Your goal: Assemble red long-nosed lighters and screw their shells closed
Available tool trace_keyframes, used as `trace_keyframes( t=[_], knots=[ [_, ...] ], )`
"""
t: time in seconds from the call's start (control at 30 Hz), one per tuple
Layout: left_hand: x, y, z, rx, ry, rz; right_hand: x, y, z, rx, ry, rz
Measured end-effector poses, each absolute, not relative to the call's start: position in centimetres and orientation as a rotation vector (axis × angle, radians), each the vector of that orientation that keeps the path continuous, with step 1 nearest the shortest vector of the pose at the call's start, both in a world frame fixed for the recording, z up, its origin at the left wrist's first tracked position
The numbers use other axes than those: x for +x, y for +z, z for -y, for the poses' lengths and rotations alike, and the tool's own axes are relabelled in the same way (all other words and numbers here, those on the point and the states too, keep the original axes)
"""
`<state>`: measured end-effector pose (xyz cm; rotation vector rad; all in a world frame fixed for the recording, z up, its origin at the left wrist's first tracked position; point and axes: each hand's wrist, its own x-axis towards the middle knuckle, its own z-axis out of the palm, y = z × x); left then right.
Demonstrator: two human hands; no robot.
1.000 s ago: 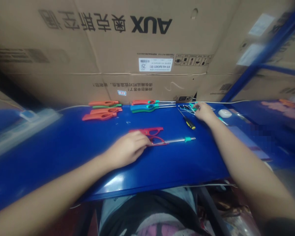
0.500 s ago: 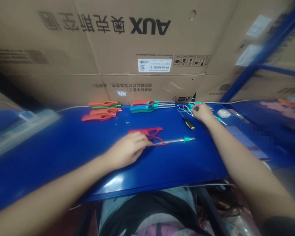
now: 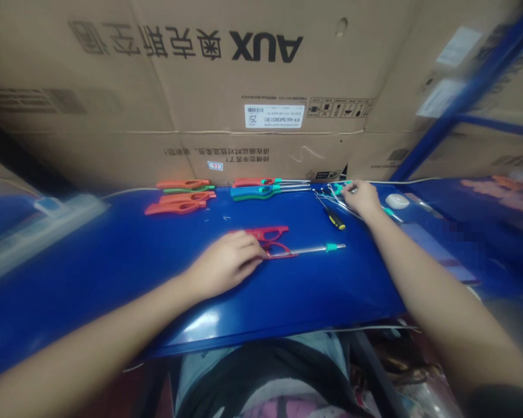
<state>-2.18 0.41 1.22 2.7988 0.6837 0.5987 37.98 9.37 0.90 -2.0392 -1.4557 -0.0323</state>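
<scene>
My left hand [image 3: 229, 264] is closed at the handle end of a red lighter casing half [image 3: 280, 253], its fingertips hiding part of it. A metal lighter tube [image 3: 316, 249] with a teal collar extends rightward from that casing. A second red casing half [image 3: 273, 233] lies just behind, partly under my knuckles. At the back right, my right hand [image 3: 362, 199] pinches among thin metal tubes, white wires and teal parts [image 3: 339, 188]. What exactly sits between its fingertips is too small to make out. A black and yellow screwdriver [image 3: 335, 219] lies in front of these parts.
Orange and green lighter handles [image 3: 181, 200] lie at the back left of the blue table [image 3: 287, 302]. Lighters with metal tubes [image 3: 255, 191] lie at the back middle. A cardboard wall [image 3: 178, 104] stands behind. A white rounded object [image 3: 397, 201] is right of my right hand.
My right hand has shifted slightly to the right among the tubes and wires, and some thin pieces there have moved. My left hand has slid slightly left, still at the red casing.
</scene>
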Motion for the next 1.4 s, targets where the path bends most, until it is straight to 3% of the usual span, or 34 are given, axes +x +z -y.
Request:
trace_keyframes(
  t=[0.17,0.53,0.67,0.8,1.07,1.4],
  knots=[
    [-2.1,1.4,-0.3,2.809,0.59,-0.683,36.8,2.4,-8.7,-1.868,0.094,1.249],
    [-2.1,1.0,-0.5,2.756,0.593,-0.696,29.1,3.3,-5.8,-1.479,1.096,1.367],
    [-1.9,1.1,-0.5,2.723,0.596,-0.698,27.3,2.9,-4.8,-1.511,1.254,1.451],
    [-1.9,1.1,-0.5,2.713,0.584,-0.707,26.8,2.9,-4.3,-1.589,1.208,1.596],
    [-1.9,1.1,-0.5,2.702,0.611,-0.685,27.3,4.3,-3.2,-1.683,0.432,2.378],
    [-2.0,1.6,-0.1,2.704,0.588,-0.628,27.8,5.0,-2.7,-1.439,0.343,2.478]
  ],
)
